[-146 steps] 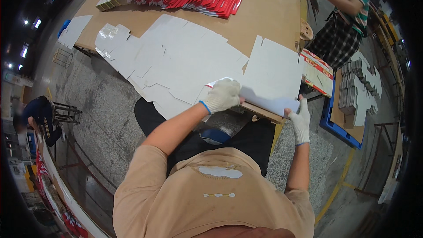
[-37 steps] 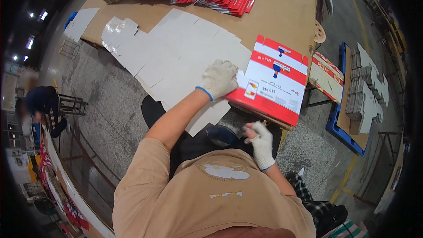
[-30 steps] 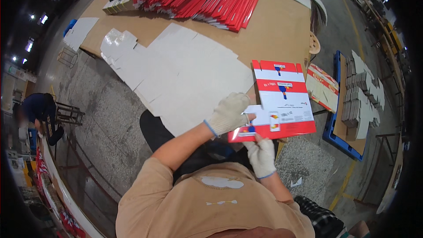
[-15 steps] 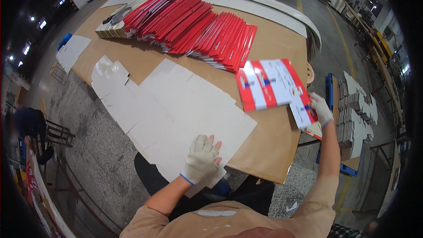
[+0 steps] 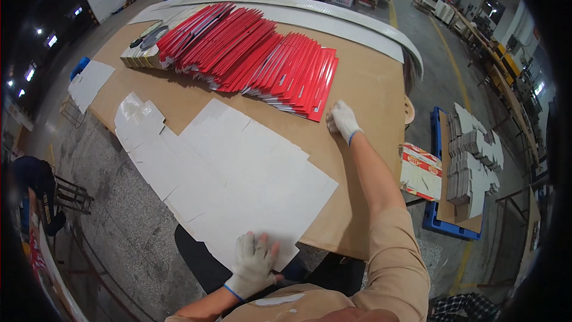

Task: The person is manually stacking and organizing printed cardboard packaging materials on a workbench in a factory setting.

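White-gloved left hand (image 5: 255, 260) flat on white blanks (image 5: 238, 173) | right hand (image 5: 344, 120) (grip empty) touching red cartons (image 5: 262, 59)

Single head-worn fisheye view, looking steeply down over worktable (image 5: 369, 89), close, edges bent.

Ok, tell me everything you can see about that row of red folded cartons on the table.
The row of red folded cartons lies flat on the brown table, overlapped like shingles from upper left to lower right. They look like glossy printed cardboard, red with thin white edges. The gloved right hand rests at the nearest carton's lower corner. Bare white flat blanks lie apart below, under the left hand.
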### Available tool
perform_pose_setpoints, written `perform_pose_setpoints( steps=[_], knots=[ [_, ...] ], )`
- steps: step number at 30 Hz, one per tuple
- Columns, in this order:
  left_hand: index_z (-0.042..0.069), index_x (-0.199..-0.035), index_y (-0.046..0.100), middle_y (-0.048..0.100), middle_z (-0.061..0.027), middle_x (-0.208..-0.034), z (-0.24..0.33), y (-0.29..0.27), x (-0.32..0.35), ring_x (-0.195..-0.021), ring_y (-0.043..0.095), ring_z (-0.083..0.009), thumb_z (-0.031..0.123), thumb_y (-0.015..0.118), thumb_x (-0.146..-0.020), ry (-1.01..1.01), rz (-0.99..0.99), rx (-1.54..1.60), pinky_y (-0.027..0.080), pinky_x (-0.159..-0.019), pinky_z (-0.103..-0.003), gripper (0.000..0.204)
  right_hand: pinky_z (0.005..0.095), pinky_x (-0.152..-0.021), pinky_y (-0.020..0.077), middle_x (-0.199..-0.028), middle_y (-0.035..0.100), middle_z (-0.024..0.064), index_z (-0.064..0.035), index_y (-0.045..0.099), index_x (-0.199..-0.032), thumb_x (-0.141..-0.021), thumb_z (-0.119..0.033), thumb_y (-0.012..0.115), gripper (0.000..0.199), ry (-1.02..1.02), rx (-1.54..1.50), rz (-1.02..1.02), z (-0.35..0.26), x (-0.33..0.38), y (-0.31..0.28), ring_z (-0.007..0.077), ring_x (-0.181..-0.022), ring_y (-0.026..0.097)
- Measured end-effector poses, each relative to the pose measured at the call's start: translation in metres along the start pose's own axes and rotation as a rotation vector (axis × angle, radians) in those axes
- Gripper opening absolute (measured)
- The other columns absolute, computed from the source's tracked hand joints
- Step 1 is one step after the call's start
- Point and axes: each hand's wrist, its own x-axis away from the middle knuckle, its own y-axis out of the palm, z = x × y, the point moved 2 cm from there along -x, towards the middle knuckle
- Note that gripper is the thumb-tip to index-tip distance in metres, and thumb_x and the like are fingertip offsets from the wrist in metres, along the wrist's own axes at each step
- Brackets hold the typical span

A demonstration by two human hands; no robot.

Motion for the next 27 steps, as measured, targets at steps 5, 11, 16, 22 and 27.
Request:
perform_pose_setpoints(
  steps=[5,11,16,22,27],
  knots=[
    [0.002,-0.130,0.054,0.053,-0.0261,-0.130,-0.003,0.017,0.017,-0.122,0.043,-0.0511,0.045,0.078,-0.066,0.174,0.007,-0.203,0.038,-0.099,-0.064,0.081,0.0260,-0.041,0.0327,-0.068,0.048,0.0010,-0.0115,0.046,-0.092,-0.088,-0.002,0.047,0.010,0.038,-0.094,-0.131,0.023,0.137,-0.023,0.0107,-0.054,0.047],
    [0.002,-0.122,0.059,0.060,-0.0191,-0.114,-0.001,-0.034,0.003,-0.104,0.054,-0.0353,0.037,0.073,-0.074,0.084,0.091,-0.156,0.048,-0.082,-0.051,0.062,0.0298,-0.080,0.0500,-0.106,0.061,0.0130,0.0038,0.055,-0.122,-0.091,-0.008,0.059,0.033,-0.218,0.255,0.082,0.033,0.277,-0.036,0.0189,-0.095,0.062],
    [0.001,-0.115,0.064,0.062,-0.0217,-0.119,0.007,0.007,0.006,-0.101,0.057,-0.0341,0.037,0.075,-0.068,0.125,0.068,-0.474,0.049,-0.080,-0.049,0.060,0.0375,-0.092,0.0489,-0.111,0.061,0.0192,0.0014,0.060,-0.119,-0.085,-0.007,0.067,0.036,-0.653,0.489,0.105,0.038,0.358,-0.008,0.0311,-0.106,0.061],
    [0.010,-0.086,0.065,0.065,-0.0095,-0.082,0.020,-0.086,-0.025,-0.080,0.067,-0.0274,0.021,0.065,-0.077,0.082,0.021,-0.285,0.053,-0.063,-0.042,0.014,0.0423,-0.093,0.0478,-0.112,0.062,0.0174,-0.0040,0.060,-0.121,-0.071,-0.006,0.073,0.051,-1.012,0.622,0.043,-0.011,0.415,0.019,0.0325,-0.105,0.060],
    [0.008,-0.095,0.061,0.065,-0.0073,-0.086,0.081,-0.103,-0.030,-0.085,0.067,-0.0265,0.024,0.067,-0.075,0.333,-0.054,-0.209,0.053,-0.064,-0.040,0.026,0.0482,-0.088,0.0491,-0.101,0.064,0.0114,-0.0063,0.058,-0.126,-0.063,-0.002,0.071,0.064,-1.186,0.664,0.153,0.004,0.413,0.032,0.0305,-0.093,0.061]
  ],
)
